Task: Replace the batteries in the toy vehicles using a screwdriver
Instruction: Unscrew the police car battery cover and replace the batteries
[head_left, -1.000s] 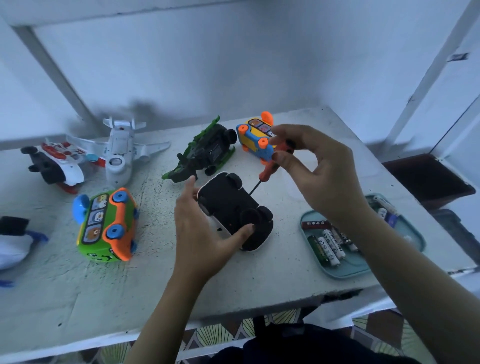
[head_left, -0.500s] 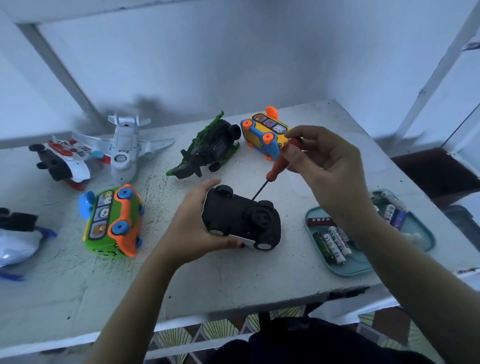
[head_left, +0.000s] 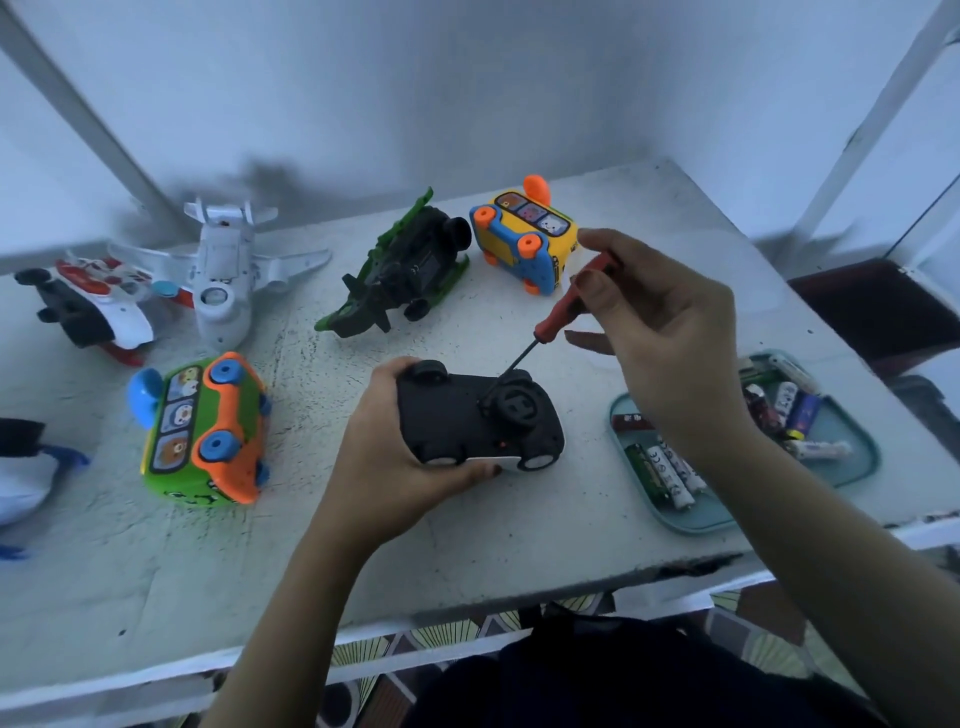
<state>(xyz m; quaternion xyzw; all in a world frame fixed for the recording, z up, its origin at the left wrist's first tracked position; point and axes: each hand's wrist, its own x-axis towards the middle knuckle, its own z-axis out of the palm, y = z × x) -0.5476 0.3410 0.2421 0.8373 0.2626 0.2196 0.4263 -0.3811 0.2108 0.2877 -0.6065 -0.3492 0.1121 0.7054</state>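
- Car (head_left: 470, 415) has swung from diagonal to lying left-right, underside up, on the table (head_left: 467, 545).
- Left hand (head_left: 384, 467) grips its left end; right hand (head_left: 670, 332) pinches the one screwdriver (head_left: 561, 306), tip on the underside.
- Five other toys (head_left: 202, 431); one tray (head_left: 691, 525) of batteries (head_left: 665, 467), too blurred to count.

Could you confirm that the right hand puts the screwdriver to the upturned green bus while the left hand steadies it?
No, not the green bus: the head view shows the right hand putting the screwdriver to the upturned black car while the left hand steadies it.
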